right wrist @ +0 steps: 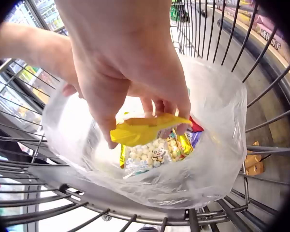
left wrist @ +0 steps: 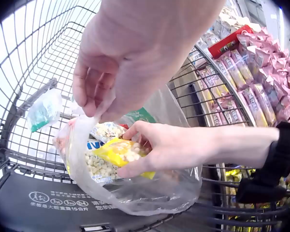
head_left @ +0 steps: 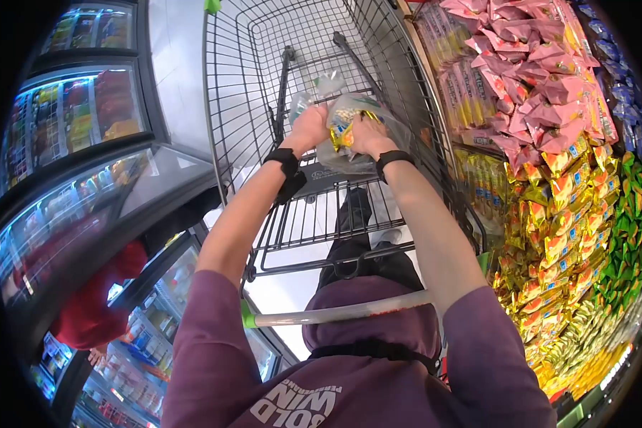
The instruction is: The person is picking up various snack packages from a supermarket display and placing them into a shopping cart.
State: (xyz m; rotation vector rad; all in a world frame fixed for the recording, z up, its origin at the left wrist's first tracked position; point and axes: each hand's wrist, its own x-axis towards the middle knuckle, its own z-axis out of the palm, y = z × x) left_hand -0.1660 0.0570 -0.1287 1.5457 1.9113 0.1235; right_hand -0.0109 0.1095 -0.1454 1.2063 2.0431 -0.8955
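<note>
A clear plastic bag (right wrist: 217, 101) stands with its mouth open in the wire shopping cart (head_left: 220, 93). With thumb and fingers my left hand (head_left: 309, 128) pinches the bag's rim. My right hand (left wrist: 171, 147) reaches into the mouth and grips a small yellow snack packet (right wrist: 142, 131), held between thumb and fingertips. Below it in the bag lie several small packets, among them a clear packet of white puffed balls (right wrist: 141, 155). Red and purple wrappers show beside that packet in the right wrist view. The bag's lower contents are hidden.
A smaller clear bag with something green (left wrist: 44, 111) lies farther forward in the cart. Beside the cart on the right hang pink packets (head_left: 528, 78) and yellow packets (head_left: 560, 228). Glass-door coolers (head_left: 75, 107) line the left, where a person in red (head_left: 96, 307) stands. The cart handle (head_left: 342, 312) crosses before me.
</note>
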